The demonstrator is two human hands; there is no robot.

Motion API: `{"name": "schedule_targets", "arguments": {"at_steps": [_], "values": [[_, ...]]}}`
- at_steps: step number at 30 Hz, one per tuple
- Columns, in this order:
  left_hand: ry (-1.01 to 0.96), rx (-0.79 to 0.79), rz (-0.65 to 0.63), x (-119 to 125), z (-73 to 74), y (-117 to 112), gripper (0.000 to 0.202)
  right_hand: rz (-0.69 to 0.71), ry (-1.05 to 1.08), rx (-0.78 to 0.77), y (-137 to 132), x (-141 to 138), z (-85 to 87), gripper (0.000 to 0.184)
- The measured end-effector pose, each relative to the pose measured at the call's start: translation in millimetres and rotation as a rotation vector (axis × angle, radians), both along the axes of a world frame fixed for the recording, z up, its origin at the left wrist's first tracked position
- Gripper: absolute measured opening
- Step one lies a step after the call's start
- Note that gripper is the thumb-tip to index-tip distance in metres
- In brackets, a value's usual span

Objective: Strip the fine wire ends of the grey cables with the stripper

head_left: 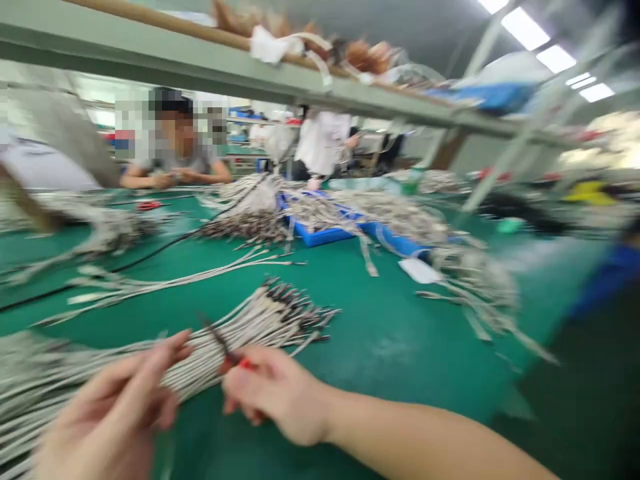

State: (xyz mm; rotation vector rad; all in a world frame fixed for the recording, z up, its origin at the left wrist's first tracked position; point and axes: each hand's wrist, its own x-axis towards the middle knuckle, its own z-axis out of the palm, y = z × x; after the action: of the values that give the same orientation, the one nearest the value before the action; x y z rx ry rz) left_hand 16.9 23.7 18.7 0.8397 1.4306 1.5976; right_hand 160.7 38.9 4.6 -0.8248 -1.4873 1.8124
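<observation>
My right hand (pixel 275 393) is closed round a thin tool with a red handle (pixel 235 357), its dark tip pointing up and left over a thick bundle of grey-white cables (pixel 235 327) lying on the green table (pixel 380 333). The left hand (pixel 117 413) hovers at the bundle's left part, fingers stretched toward the tool and blurred by motion. The cable ends (pixel 300 310) are dark and fan out to the right.
Loose cables (pixel 175 280) lie further back. Blue trays (pixel 320 233) with more cable heaps (pixel 400 217) stand mid-table. A person (pixel 175 157) sits across at the far left. A grey shelf beam (pixel 250 73) runs overhead. Someone's blue sleeve (pixel 607 277) is at the right.
</observation>
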Motion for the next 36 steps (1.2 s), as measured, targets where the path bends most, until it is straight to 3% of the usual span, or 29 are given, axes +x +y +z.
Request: {"name": "schedule_targets", "arguments": {"at_steps": [1,4,16,24,36], "values": [[0.012,0.028,0.051,-13.2,4.1,-8.1,0.036,0.021,-0.003,-0.003,0.1,1.1,-0.4,0.056],[-0.066,0.100,-0.012,-26.6,12.0,-17.7,0.028,0.099,0.004,-0.021,2.5,3.8,-1.4,0.052],[-0.141,0.097,-0.068,-25.3,11.7,-11.9,0.018,0.145,-0.041,-0.081,1.8,4.5,0.2,0.048],[-0.156,0.089,-0.046,-24.2,13.9,-9.9,0.018,0.064,-0.040,-0.171,0.5,5.5,1.1,0.050],[-0.194,0.087,-0.097,-23.3,15.8,-12.1,0.020,0.127,-0.037,-0.206,-5.3,8.8,4.7,0.052]]}}
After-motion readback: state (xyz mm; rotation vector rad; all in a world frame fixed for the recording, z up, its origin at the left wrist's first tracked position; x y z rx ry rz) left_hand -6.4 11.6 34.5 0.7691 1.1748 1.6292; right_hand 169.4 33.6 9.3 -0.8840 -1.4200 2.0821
